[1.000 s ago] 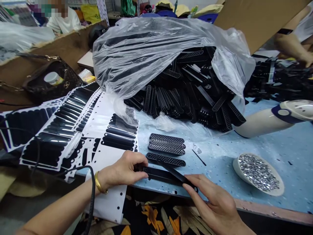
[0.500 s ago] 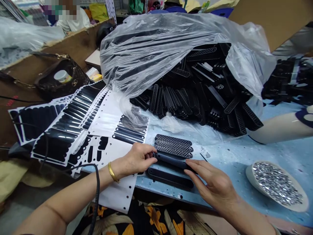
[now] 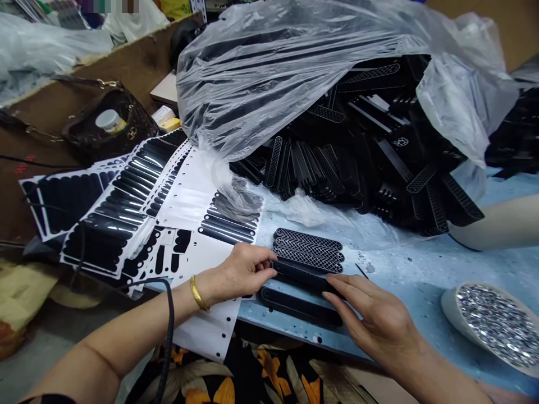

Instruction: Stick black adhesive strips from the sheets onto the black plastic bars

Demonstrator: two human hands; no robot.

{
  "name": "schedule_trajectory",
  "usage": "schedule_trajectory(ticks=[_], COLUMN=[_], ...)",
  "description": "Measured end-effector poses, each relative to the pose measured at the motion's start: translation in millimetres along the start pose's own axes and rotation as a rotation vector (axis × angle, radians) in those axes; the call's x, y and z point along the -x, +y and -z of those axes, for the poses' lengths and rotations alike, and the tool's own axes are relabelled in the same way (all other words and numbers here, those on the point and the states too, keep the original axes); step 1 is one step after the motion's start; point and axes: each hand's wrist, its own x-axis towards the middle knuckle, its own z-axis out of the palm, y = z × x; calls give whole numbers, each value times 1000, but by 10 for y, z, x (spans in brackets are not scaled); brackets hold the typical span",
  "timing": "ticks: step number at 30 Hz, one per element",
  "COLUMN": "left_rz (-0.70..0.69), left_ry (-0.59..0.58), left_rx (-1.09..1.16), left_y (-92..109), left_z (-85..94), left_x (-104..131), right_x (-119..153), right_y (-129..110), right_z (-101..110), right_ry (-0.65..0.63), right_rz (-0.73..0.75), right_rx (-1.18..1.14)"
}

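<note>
My left hand [image 3: 242,275] pinches the left end of a long black plastic strip with rounded ends [image 3: 301,275]. At its other end, the thumb and fingers of my right hand [image 3: 373,314] close on the same strip. Just beyond it, several black strips with a lattice pattern [image 3: 309,249] lie side by side on the blue table [image 3: 404,280]. A hollow-looking black strip [image 3: 300,307] rests nearer the table's front edge, below the held one. My fingers cover both ends of the held strip.
A large plastic bag [image 3: 252,73] lies over a heap of black parts [image 3: 337,163] at the back. Sheets of black stickers [image 3: 109,224] spread to the left, near a brown handbag [image 3: 113,123]. A bowl of shiny metal pieces [image 3: 450,314] stands at right. A black cable [image 3: 170,325] crosses my left forearm.
The camera view has shifted, so most things sit a little farther right. The held strip appears slightly turned, its glossy top less visible. Both hands keep their grip on it.
</note>
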Motion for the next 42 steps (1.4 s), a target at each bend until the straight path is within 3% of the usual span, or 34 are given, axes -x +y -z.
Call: schedule_trajectory(ticks=[18,27,33,42], left_rz=[23,49,103,456], left_ry=[7,5,-1,-126], left_rx=[-5,15,96,421], left_y=[-19,-41,-63,46], left_z=[-8,-12,-22,35], left_x=[3,-3,-8,-69], right_x=[-33,-7,-15,-19], right_y=[19,2,2,1], right_z=[-19,-30,-20,-14], right_ry=[-56,-100,-100,-101], right_rz=[91,-6,17,48], right_rx=[100,63,51,78])
